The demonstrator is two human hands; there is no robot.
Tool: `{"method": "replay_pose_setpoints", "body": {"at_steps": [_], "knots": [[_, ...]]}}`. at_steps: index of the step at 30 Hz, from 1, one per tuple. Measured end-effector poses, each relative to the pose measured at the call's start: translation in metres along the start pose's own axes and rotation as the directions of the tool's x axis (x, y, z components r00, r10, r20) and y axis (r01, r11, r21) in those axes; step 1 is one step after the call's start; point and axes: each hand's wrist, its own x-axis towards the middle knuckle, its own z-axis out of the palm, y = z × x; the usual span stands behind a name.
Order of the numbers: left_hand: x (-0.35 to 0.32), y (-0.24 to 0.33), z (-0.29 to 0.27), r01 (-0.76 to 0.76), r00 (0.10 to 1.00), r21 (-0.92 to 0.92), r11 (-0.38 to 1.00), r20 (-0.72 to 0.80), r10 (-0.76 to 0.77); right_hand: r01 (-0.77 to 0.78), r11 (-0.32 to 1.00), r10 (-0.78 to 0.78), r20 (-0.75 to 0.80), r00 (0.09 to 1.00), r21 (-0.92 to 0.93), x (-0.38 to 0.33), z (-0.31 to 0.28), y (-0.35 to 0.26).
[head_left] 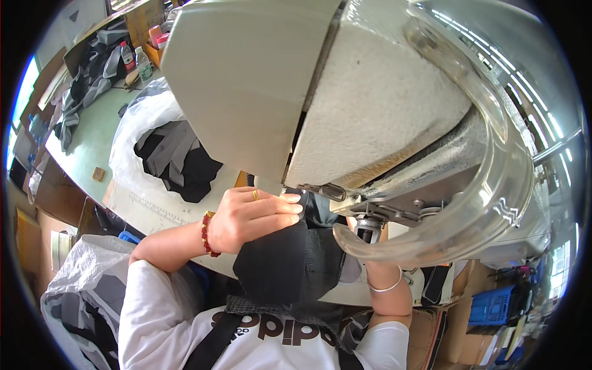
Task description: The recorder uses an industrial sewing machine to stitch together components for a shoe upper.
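Observation:
A black fabric piece [271, 262] with a seam down it hangs over the near edge of the work surface, its upper end under the head of a cream sewing machine [246, 80]. My left hand [250, 219], with a ring and a red bead bracelet, grips the fabric's upper left part. Its fingers are pressed together, and the thumb is hidden. My right forearm reaches up behind the machine's clear curved guard [419, 246]. Most of my right hand [383, 234] is covered by the machine, so its fingers and anything in them do not show.
Left of the machine, a white plastic bag [126, 154] holds black and grey fabric pieces [179, 160]. Two bottles [143, 65] stand farther back. A plastic sack [86, 271] of scraps sits at lower left, a blue basket [491, 306] at lower right.

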Motion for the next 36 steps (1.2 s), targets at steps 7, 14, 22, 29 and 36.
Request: {"method": "replay_pose_setpoints", "body": {"at_steps": [7,14,22,29,36], "knots": [[-0.001,-0.009,0.003,0.106,0.994,-0.144,0.984,-0.025,-0.111,-0.046,0.943,0.081,0.095,0.992,-0.330,0.015,-0.001,-0.026],[-0.020,-0.006,0.017,0.598,0.741,-0.461,0.656,0.007,-0.671,0.498,0.684,-0.474,0.194,0.859,-0.533,0.024,-0.006,-0.058],[-0.004,0.017,0.002,0.756,0.645,-0.323,0.569,0.213,-0.734,0.034,0.941,-0.045,-0.024,0.999,-0.337,0.007,0.006,-0.130],[0.008,0.027,0.004,0.652,0.695,-0.580,0.488,0.200,-0.691,0.428,0.620,-0.592,-0.034,0.805,-0.658,-0.072,0.005,-0.209],[0.006,0.024,0.010,0.686,0.656,-0.565,0.458,0.207,-0.726,0.910,-0.183,-0.821,0.567,0.066,-0.371,-0.138,0.042,-0.228]]}}
